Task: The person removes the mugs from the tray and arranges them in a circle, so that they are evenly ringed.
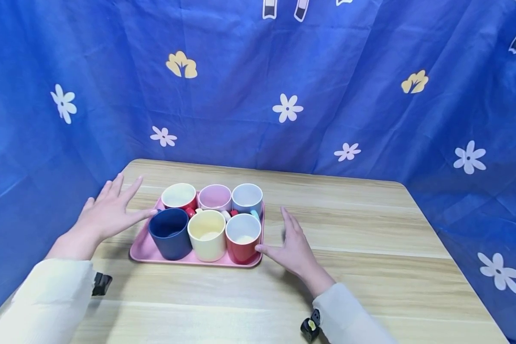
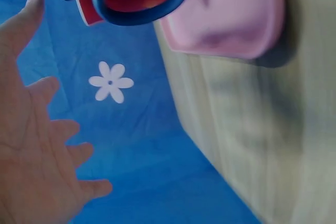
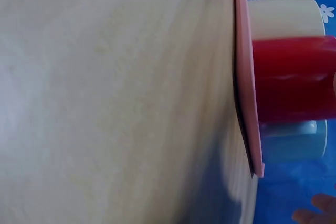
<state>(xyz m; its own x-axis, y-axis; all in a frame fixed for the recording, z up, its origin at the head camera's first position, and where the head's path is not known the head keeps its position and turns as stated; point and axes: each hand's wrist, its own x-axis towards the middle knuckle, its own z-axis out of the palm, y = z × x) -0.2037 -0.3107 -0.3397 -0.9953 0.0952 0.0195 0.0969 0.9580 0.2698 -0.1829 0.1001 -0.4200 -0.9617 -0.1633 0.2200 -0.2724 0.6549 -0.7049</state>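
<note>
Six mugs [image 1: 208, 242] — two rows — on a pink tray [image 1: 144, 247].

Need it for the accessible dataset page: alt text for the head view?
Six mugs stand in two rows of three on a pink tray on a wood-grain table. A person's left hand, fingers spread, is by the navy mug; the right hand is by the front red mug. Blue cloth printed with flowers hangs behind.
</note>
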